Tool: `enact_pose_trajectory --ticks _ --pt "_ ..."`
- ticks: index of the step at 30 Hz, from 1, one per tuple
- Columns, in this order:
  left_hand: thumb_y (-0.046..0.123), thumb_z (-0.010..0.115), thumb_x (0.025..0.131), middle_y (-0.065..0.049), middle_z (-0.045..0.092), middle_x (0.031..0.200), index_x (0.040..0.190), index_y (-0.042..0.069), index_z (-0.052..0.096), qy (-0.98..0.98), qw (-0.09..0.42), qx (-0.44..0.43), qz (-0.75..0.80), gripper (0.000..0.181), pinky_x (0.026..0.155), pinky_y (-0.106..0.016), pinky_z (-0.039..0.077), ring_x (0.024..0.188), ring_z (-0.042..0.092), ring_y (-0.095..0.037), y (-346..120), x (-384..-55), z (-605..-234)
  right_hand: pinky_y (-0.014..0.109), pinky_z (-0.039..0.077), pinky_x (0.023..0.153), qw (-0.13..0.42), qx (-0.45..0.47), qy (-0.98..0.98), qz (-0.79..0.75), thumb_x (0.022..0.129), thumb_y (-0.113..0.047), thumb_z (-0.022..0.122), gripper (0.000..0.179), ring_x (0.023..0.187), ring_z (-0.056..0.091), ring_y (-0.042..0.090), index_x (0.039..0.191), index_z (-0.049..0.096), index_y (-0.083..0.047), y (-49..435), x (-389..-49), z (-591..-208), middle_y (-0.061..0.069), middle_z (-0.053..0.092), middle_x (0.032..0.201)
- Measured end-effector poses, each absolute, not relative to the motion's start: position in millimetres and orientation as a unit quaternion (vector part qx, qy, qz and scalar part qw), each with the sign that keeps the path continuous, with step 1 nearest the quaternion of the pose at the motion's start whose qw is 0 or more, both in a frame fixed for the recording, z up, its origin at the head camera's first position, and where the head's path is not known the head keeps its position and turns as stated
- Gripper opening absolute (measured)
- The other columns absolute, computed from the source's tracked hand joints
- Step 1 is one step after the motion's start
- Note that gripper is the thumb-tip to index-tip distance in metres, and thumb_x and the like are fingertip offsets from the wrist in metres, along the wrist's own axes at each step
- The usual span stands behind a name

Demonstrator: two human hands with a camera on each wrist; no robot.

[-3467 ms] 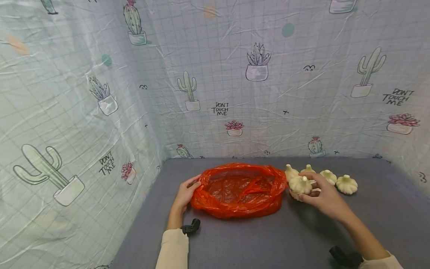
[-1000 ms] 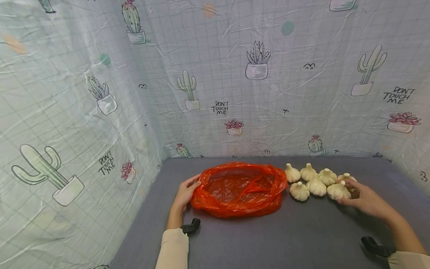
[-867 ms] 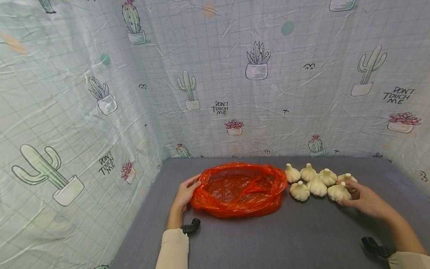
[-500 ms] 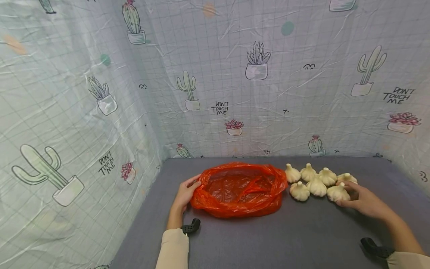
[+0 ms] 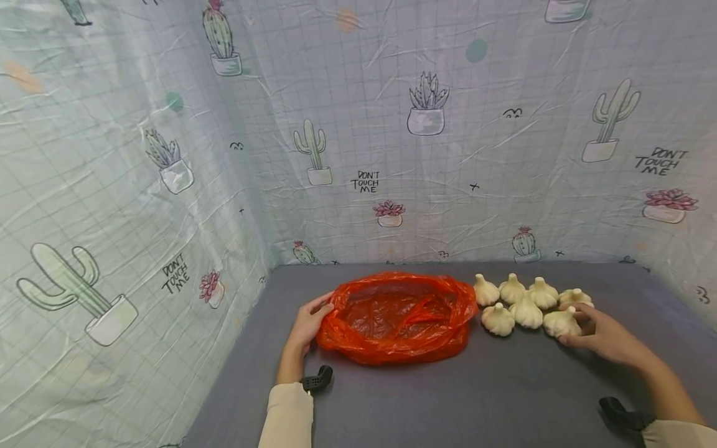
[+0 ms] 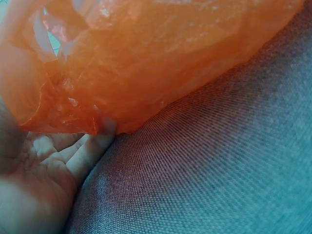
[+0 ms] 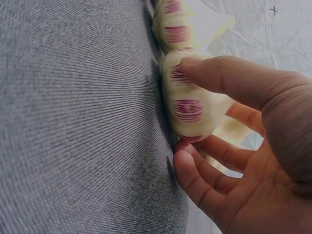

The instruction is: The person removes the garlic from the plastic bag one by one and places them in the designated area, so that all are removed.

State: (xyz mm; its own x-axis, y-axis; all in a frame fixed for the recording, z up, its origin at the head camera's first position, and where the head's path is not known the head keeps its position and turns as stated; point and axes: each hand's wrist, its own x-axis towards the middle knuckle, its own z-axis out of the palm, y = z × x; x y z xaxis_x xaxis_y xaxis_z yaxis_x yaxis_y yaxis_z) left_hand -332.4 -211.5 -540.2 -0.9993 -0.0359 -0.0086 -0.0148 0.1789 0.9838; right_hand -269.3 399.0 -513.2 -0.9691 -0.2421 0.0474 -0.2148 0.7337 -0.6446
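Note:
An open-mouthed red plastic bag [image 5: 392,351] sits on the grey table [image 5: 426,404]. My left hand [image 5: 305,323] holds its left edge; in the left wrist view the fingertips [image 6: 105,131] show through the thin film. To the right of the bag, whitish garlic bulbs stand in two rows, stems up. My right hand [image 5: 607,339] grips the rightmost front garlic bulb [image 5: 560,325], thumb at its near side and fingers behind. The right wrist view shows purple streaks on that bulb, which rests close against the cloth and beside another bulb [image 7: 178,27].
Several more garlic bulbs [image 5: 526,313] sit close together beyond and left of the gripped one, the leftmost right by the bag. A cactus-print sheet [image 5: 358,137] hangs behind the table and along its left side. Each wrist wears a black camera [image 5: 318,378].
Earlier my right hand held a garlic bulb beside the bag; now a front row of bulbs stands there and the hand is farther right, nudging its bulb slightly left. The left hand stays put.

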Motion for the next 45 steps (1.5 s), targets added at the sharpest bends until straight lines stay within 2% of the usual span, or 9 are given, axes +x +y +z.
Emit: enact_pose_trajectory --ticks 11,19,23,25,30,32,35,39,45 --pt "0.025 0.064 0.102 -0.012 0.060 0.146 0.143 0.020 0.063 -0.765 0.005 0.019 -0.643 0.041 0.106 -0.043 0.052 0.129 0.059 -0.026 -211.2 -333.0 -541.8 0.033 0.053 0.065 0.019 -0.103 0.930 -0.353 0.094 -0.026 0.075 0.067 0.102 0.067 0.045 0.142 0.043 0.009 399.2 -265.9 -507.4 0.045 0.050 0.131" --pt "0.024 0.064 0.101 -0.011 0.061 0.145 0.141 0.020 0.065 -0.771 0.006 0.023 -0.637 0.040 0.105 -0.041 0.053 0.128 0.060 -0.025 -214.0 -334.0 -543.3 0.053 0.056 0.074 0.010 -0.102 0.933 -0.346 0.102 -0.027 0.065 0.065 0.115 0.054 0.061 0.147 0.039 0.013 396.8 -261.6 -488.7 0.043 0.045 0.140" --pt "0.023 0.065 0.101 -0.012 0.063 0.143 0.139 0.019 0.066 -0.774 0.015 0.020 -0.632 0.039 0.104 -0.040 0.054 0.126 0.061 -0.025 -215.1 -333.9 -541.2 0.057 0.055 0.078 -0.012 -0.102 0.938 -0.331 0.103 -0.032 0.063 0.064 0.117 0.052 0.060 0.147 0.041 0.009 386.7 -259.0 -475.8 0.039 0.046 0.142" --pt "0.022 0.065 0.101 -0.011 0.065 0.140 0.138 0.019 0.067 -0.777 0.019 0.020 -0.629 0.038 0.101 -0.037 0.055 0.122 0.063 -0.023 -215.7 -333.9 -539.5 0.056 0.054 0.080 -0.027 -0.105 0.939 -0.326 0.102 -0.032 0.063 0.061 0.117 0.053 0.057 0.146 0.044 0.006 380.2 -257.9 -470.1 0.037 0.049 0.141" --pt "0.017 0.065 0.100 -0.014 0.072 0.119 0.135 0.015 0.069 -0.798 0.041 0.005 -0.602 0.035 0.082 -0.026 0.057 0.098 0.067 -0.015 -218.3 -333.0 -533.3 0.033 0.053 0.078 -0.054 -0.118 0.938 -0.322 0.101 -0.032 0.066 0.056 0.115 0.058 0.046 0.144 0.049 0.000 363.8 -255.1 -459.8 0.030 0.055 0.138" --pt "0.015 0.066 0.099 -0.016 0.072 0.109 0.134 0.012 0.069 -0.812 0.054 -0.002 -0.581 0.036 0.074 -0.025 0.055 0.087 0.065 -0.012 -219.3 -331.6 -529.1 0.028 0.052 0.075 -0.055 -0.122 0.936 -0.326 0.100 -0.032 0.067 0.056 0.111 0.061 0.037 0.145 0.050 -0.002 357.9 -253.9 -457.4 0.028 0.057 0.137" --pt "0.015 0.067 0.098 -0.015 0.071 0.101 0.135 0.012 0.069 -0.839 0.070 -0.009 -0.539 0.037 0.065 -0.025 0.052 0.077 0.063 -0.012 -221.4 -329.0 -520.3 0.030 0.054 0.073 -0.049 -0.128 0.932 -0.335 0.100 -0.032 0.067 0.055 0.105 0.063 0.012 0.145 0.051 -0.005 349.3 -252.4 -455.4 0.026 0.058 0.137" --pt "0.021 0.068 0.097 -0.012 0.073 0.105 0.135 0.019 0.069 -0.884 0.095 -0.009 -0.457 0.038 0.065 -0.028 0.053 0.078 0.065 -0.014 -224.5 -324.7 -505.1 0.030 0.057 0.069 -0.052 -0.141 0.924 -0.352 0.100 -0.029 0.067 0.051 0.094 0.057 -0.010 0.142 0.054 -0.005 337.5 -251.7 -454.6 0.024 0.062 0.133" --pt "0.022 0.067 0.098 -0.008 0.071 0.104 0.136 0.022 0.068 -0.914 0.153 -0.038 -0.374 0.038 0.077 -0.040 0.058 0.090 0.069 -0.021 -221.8 -316.6 -477.8 0.032 0.060 0.067 -0.054 -0.150 0.912 -0.377 0.101 -0.027 0.066 0.047 0.094 0.058 -0.010 0.140 0.056 -0.003 326.6 -253.2 -455.9 0.025 0.061 0.130"
